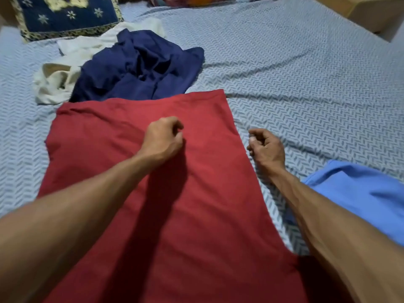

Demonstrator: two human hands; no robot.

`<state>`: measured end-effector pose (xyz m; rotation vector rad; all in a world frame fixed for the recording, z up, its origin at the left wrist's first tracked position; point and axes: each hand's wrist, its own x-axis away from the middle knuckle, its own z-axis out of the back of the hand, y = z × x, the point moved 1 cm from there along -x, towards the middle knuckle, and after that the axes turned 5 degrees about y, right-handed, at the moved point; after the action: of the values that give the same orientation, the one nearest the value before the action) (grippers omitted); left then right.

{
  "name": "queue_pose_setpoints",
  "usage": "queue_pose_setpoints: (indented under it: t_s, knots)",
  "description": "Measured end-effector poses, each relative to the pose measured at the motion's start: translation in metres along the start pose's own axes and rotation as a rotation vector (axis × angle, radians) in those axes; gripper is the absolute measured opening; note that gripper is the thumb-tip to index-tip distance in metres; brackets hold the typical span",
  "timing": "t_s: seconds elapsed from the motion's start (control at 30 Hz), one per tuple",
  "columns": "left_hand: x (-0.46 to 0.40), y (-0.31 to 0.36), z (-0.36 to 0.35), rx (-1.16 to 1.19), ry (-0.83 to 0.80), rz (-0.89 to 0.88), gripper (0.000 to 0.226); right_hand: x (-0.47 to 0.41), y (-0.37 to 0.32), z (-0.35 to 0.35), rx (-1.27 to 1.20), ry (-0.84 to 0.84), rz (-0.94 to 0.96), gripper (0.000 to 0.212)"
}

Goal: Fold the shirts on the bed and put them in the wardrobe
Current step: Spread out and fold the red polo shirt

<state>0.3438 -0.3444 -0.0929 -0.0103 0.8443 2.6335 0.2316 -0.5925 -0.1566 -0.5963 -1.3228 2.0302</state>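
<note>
A red shirt point(175, 193) is laid out flat along the bed point(306, 84), its far hem lying just short of a crumpled navy shirt point(140, 68), under and beside which a white shirt point(56, 82) is bunched. A light blue shirt point(360, 193) is seen at the right, near the right forearm. The left hand point(164, 138) is held over the middle of the red shirt with its fingers curled in; nothing is seen to be pinched, though whether the knuckles touch the cloth cannot be told. The right hand point(266, 147) is held just beside the red shirt's right edge, over the bed sheet, fingers likewise curled and nothing gripped. The step in hand is judged to be the folding of the red shirt, with its sides apparently already turned in, since a long narrow panel is shown. The next move is judged to call for the far hem or the near end to be gripped at both corners and brought over lengthwise, the edges being kept square. No wardrobe is in view. A patterned pillow point(65, 14) is seen at the head of the bed.
</note>
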Motion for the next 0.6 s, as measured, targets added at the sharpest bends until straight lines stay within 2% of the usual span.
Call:
queue_pose_setpoints:
  t_s: [0.1,0.2,0.27,0.33,0.43,0.6]
  knots:
    - [-0.073,0.054,-0.057,0.018,-0.100,-0.049,0.032,-0.009,0.011,0.001,-0.119,-0.033,-0.040,0.019]
    - [-0.118,0.086,-0.086,-0.108,-0.136,-0.092,0.037,-0.009,0.016,0.000,-0.173,-0.060,-0.060,0.017]
    - [-0.133,0.098,-0.095,-0.169,-0.203,0.019,0.044,-0.009,0.017,0.000,-0.202,-0.067,-0.066,0.016]
    - [-0.142,0.106,-0.096,-0.146,-0.250,0.120,0.036,-0.007,0.018,0.000,-0.231,-0.066,-0.072,0.016]
    - [-0.157,0.110,-0.095,0.032,-0.130,0.131,0.022,-0.005,0.014,0.001,-0.265,-0.070,-0.069,0.015]
    - [-0.165,0.102,-0.107,0.270,-0.035,0.133,0.023,-0.003,0.012,0.002,-0.212,-0.037,-0.015,0.020]
